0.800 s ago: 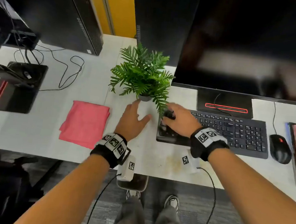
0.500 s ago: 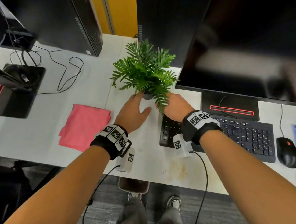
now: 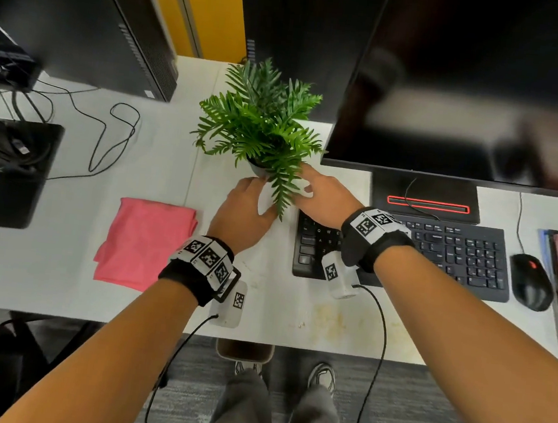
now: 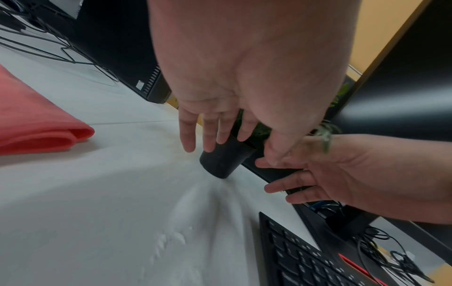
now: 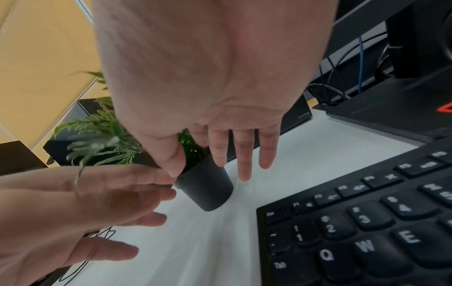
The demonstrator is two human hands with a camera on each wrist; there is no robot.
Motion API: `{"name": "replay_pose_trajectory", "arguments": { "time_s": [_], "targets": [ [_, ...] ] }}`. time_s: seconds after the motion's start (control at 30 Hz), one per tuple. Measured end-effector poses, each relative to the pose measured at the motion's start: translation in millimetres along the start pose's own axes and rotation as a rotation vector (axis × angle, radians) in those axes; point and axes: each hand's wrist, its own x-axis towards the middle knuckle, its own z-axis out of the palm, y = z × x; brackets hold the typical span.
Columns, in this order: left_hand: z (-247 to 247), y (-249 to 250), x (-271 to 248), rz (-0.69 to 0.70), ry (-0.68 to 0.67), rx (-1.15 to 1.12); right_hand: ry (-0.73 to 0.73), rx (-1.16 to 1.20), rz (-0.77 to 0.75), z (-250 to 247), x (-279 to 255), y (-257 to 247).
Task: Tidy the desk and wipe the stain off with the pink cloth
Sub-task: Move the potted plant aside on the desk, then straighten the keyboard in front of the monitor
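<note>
White desk [image 3: 57,277] | potted fern [image 3: 262,130] between both grips [image 3: 243,214] [image 3: 327,199], fingers straight, unclasped | pink cloth [image 3: 143,242] left

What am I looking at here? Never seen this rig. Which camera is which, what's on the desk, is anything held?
No robot: a person wears one camera on the head and one on each wrist, on bands with printed markers.

The wide picture is the head view, looking down at both arms. The other two look along each palm toward the fingers.

On the white desk stand a small potted plant in a dark pot, a folded pink cloth to its left, a black keyboard and mouse to its right, a monitor behind, and a yellowish stain near the front edge.

The left hand and right hand flank the pot with fingers straight. Fingertips look to be at its rim, but neither hand grips it; nothing is held.
</note>
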Motion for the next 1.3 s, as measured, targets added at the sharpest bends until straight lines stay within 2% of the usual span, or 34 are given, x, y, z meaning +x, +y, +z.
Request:
{"name": "replay_pose_trajectory", "arguments": {
  "time_s": [0.17,0.3,0.5,0.67,0.87,1.03,1.17,1.3],
  "targets": [
    [16,20,-22,-0.055,-0.144,0.027,0.003,-0.038,0.054,-22,-40,32],
    [42,38,-31,0.054,-0.281,0.071,-0.018,-0.161,0.126,-47,-78,76],
    [83,76,-24,0.229,-0.317,0.222,-0.032,-0.349,0.213,-69,-113,140],
    [113,109,-14,0.294,-0.4,0.468,-0.098,-0.539,0.19,-69,-127,179],
    [142,132,-6,0.344,-0.435,0.683,-0.198,-0.734,0.146,-57,-137,199],
    [152,134,4,0.333,-0.458,0.845,-0.203,-0.785,0.128,-53,-132,209],
    [151,129,12,0.3,-0.491,0.864,-0.187,-0.817,0.1,-54,-130,212],
    [150,123,13,0.325,-0.496,0.875,-0.166,-0.841,0.069,-56,-128,211]
  ]
}}
